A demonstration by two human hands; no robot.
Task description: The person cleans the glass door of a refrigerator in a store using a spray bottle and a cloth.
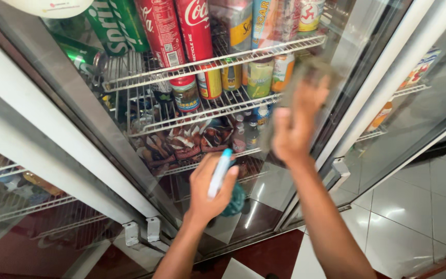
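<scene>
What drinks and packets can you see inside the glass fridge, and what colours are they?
Green bottles: top shelf, left, tall.
Red bottles: top shelf, middle, tall, white lettering.
Small bottles: middle shelf, yellow, green and orange labels.
Snack packets: lower shelf, dark brown and red, crinkly.
Spray bottle: in left hand, white with blue tip.
</scene>
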